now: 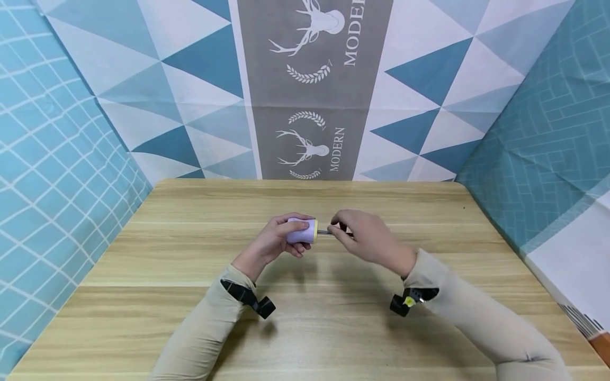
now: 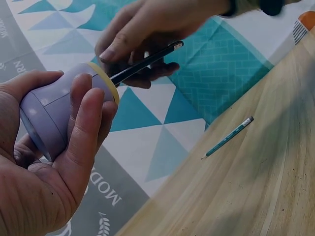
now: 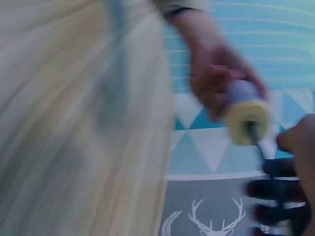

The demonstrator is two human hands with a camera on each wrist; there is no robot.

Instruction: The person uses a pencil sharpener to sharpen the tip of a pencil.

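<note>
My left hand grips a lavender pencil sharpener with a yellow rim, its fingers wrapped round the body. The sharpener lies on its side, held above the table, its yellow end facing right. A dark pencil sticks out of the hole in that end, its tip hidden inside. My right hand holds the pencil between thumb and curled fingers, close to the yellow rim. In the right wrist view the pencil runs from the yellow end towards blurred fingers.
A green pencil with a dark end lies on the wooden table in the left wrist view. Patterned cloth stands behind the table's back edge, with blue cloth at both sides. Each wrist wears a black strap with a camera.
</note>
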